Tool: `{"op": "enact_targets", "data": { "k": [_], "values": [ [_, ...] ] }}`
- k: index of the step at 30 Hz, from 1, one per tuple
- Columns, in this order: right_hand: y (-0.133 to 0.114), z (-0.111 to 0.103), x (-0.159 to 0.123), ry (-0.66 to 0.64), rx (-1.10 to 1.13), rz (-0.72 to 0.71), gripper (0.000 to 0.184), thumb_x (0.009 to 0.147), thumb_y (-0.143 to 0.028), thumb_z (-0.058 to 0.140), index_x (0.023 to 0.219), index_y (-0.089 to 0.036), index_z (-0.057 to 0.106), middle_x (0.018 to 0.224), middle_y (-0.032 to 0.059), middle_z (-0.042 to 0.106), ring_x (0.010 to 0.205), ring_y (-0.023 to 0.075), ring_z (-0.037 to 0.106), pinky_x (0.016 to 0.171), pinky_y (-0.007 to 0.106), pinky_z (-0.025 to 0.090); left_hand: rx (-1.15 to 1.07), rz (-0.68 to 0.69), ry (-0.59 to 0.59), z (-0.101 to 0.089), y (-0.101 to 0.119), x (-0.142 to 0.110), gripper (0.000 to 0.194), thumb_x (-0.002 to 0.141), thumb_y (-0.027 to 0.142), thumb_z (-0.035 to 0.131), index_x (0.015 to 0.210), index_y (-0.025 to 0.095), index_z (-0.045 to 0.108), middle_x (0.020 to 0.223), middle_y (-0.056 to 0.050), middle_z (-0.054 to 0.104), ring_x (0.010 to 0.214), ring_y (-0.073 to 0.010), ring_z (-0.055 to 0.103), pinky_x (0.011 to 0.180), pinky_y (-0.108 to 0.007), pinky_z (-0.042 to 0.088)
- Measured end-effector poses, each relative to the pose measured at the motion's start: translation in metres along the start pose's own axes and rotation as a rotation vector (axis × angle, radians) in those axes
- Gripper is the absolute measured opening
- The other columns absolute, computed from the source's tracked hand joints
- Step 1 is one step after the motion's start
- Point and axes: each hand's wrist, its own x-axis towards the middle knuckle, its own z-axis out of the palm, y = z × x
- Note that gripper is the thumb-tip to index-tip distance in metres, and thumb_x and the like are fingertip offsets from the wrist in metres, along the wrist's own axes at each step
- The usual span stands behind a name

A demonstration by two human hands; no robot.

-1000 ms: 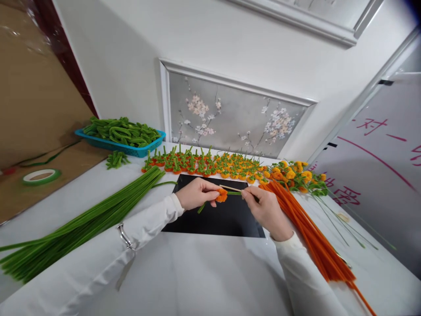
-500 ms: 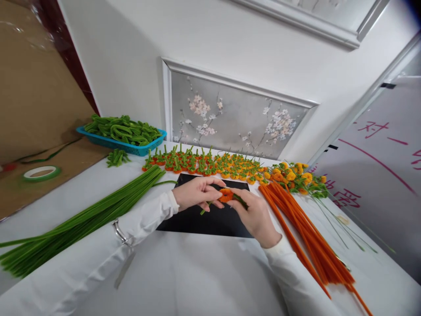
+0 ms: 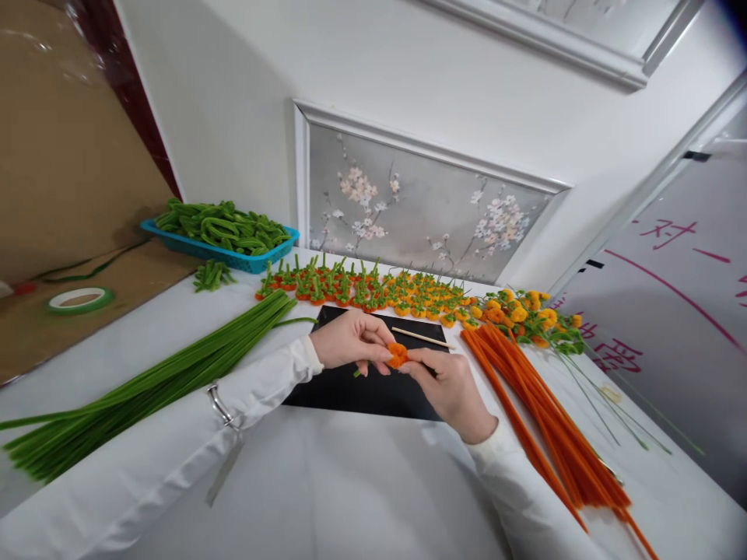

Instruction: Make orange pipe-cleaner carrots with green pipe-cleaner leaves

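Observation:
Between the fingertips of both hands, above the black mat (image 3: 362, 395), is a small orange pipe-cleaner flower (image 3: 398, 356). My left hand (image 3: 354, 342) pinches its left side, and a bit of green stem pokes out below those fingers. On the other side, the thumb and forefinger of my right hand (image 3: 452, 385) are closed on the flower's right edge. A thin pale wooden stick (image 3: 421, 337) lies across the mat just behind my right hand.
Rows of orange and yellow flower heads (image 3: 362, 288) with green stems line the back. Green pipe cleaners (image 3: 175, 381) lie left, orange ones (image 3: 548, 412) right. A blue basket (image 3: 233, 259) holds green pieces. Finished-looking yellow flowers (image 3: 519, 315) lie back right; green tape (image 3: 80, 300) sits left.
My right hand has shifted its grip lower on the flower, and the flower looks more compact than the ring-like shape before. The wooden stick now shows on the mat.

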Motion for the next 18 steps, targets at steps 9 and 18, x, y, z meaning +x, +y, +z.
{"op": "enact_targets", "data": {
  "k": [9,18],
  "values": [
    [-0.002,-0.001,0.001,-0.007,0.106,0.1,0.014,0.08,-0.024,0.057,0.088,-0.018,0.066,0.064,-0.0013,0.066,0.044,0.0104,0.056,0.049,0.021,0.045,0.102,0.035,-0.131,0.008,0.006,-0.006,0.063,0.064,0.021,0.073,0.12,0.022,0.045,0.103,-0.008,0.061,0.062,-0.013,0.064,0.049,-0.022,0.05],
    [0.002,-0.016,0.0,-0.098,0.016,-0.005,0.023,0.089,-0.027,0.044,0.078,-0.02,0.063,0.063,0.0009,0.063,0.058,0.0136,0.06,0.06,0.023,0.044,0.449,0.31,0.089,0.021,0.006,-0.009,0.029,0.076,0.02,0.057,0.104,0.016,0.063,0.075,0.0,0.059,0.06,-0.0083,0.048,0.056,-0.019,0.04]
  ]
}}
